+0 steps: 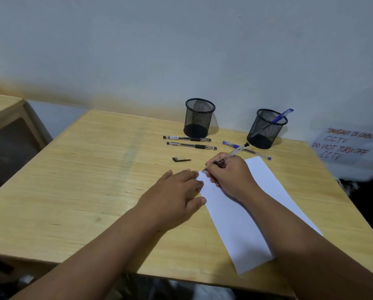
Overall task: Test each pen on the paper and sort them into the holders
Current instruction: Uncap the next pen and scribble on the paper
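My right hand (231, 176) grips a clear black-ink pen (235, 153), its tip touching the top left corner of the white paper (241, 215). My left hand (172, 195) lies flat, fingers pressing the paper's left edge. A black pen cap (180, 159) lies on the table beyond my left hand. Two capped black pens (186, 138) (191, 145) lie in front of the left mesh holder (199, 118), which looks empty. A blue pen (254, 152) lies near the right mesh holder (266, 128), which contains another blue pen (281, 116).
The wooden table (90, 180) stands against a pale wall. A white box with a handwritten CCTV notice (350, 148) sits off the table's right side. Another wooden piece of furniture (6, 118) stands to the left.
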